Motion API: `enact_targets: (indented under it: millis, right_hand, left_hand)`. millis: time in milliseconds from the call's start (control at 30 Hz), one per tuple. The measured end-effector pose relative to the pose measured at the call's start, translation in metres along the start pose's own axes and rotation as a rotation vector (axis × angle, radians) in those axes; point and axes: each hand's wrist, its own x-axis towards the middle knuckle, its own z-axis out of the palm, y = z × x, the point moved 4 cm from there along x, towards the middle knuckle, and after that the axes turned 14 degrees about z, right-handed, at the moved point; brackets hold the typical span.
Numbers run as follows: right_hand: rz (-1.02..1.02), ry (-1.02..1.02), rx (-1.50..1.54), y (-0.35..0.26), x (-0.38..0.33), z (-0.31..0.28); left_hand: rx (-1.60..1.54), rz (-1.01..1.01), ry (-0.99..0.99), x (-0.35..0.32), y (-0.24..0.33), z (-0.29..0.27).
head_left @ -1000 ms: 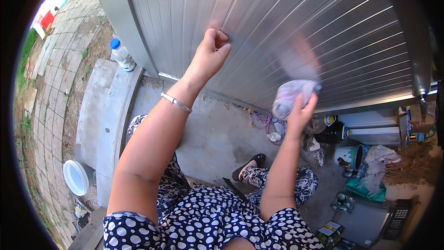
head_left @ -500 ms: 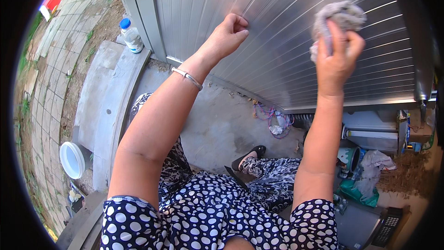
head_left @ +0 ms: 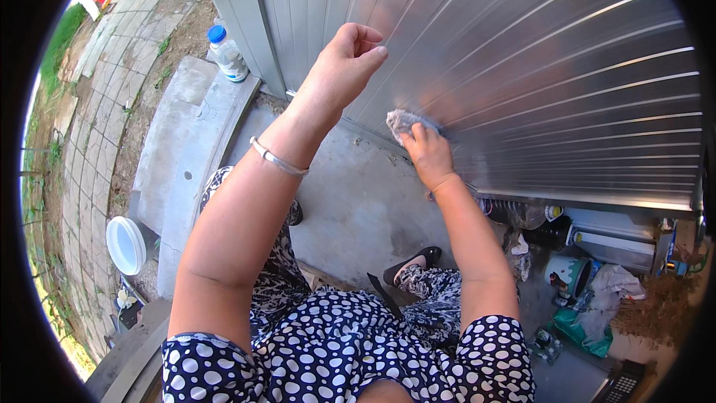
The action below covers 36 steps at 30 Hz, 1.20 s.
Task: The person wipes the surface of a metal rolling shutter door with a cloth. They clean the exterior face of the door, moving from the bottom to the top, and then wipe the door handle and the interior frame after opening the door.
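A ribbed silver metal shutter [head_left: 522, 67] fills the upper right. My right hand [head_left: 428, 154] presses a crumpled grey rag [head_left: 405, 121] against the lower left part of the shutter. My left hand [head_left: 344, 66] rests on the shutter higher up, fingers loosely curled, holding nothing. A silver bangle [head_left: 277, 159] circles my left wrist. I wear a dark dress with white dots [head_left: 343, 351].
A plastic water bottle with a blue cap [head_left: 226, 52] stands on a concrete step [head_left: 186, 134] at the left. A white bucket lid [head_left: 125, 245] lies lower left. Cans, cloths and clutter [head_left: 589, 283] sit under the shutter's bottom edge at the right. My black shoe [head_left: 414, 263] is on the concrete floor.
My right hand has swept the rag from the upper right of the shutter down to its lower left. The left hand stays braced on the shutter.
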Motion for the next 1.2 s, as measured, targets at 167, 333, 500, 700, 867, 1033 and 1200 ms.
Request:
enact_targets:
  millis: [167, 333, 500, 700, 867, 1033, 1200]
  right_hand:
    - [0.020, -0.251, -0.050, -0.019, -0.022, 0.074]
    - [0.089, -0.556, -0.100, -0.034, -0.036, 0.124]
    - [0.144, -0.636, -0.085, -0.034, -0.045, 0.147]
    - [0.058, -0.522, -0.096, -0.024, -0.030, 0.100]
    - [0.005, -0.132, 0.057, -0.016, 0.018, -0.035]
    - [0.116, 0.292, -0.020, 0.004, 0.076, -0.216]
    - [0.232, 0.731, -0.288, 0.045, 0.099, -0.350]
  left_hand:
    - [-0.022, -0.011, 0.012, -0.006, 0.007, -0.007]
    - [-0.039, -0.006, 0.011, -0.012, 0.016, -0.015]
    - [-0.038, 0.000, 0.015, -0.014, 0.015, -0.023]
    - [-0.045, 0.012, 0.057, -0.007, 0.013, -0.031]
    - [-0.078, 0.024, 0.076, -0.002, 0.011, -0.028]
    - [-0.059, 0.024, 0.118, 0.000, 0.004, -0.035]
    - [-0.106, 0.011, 0.191, 0.001, 0.002, -0.048]
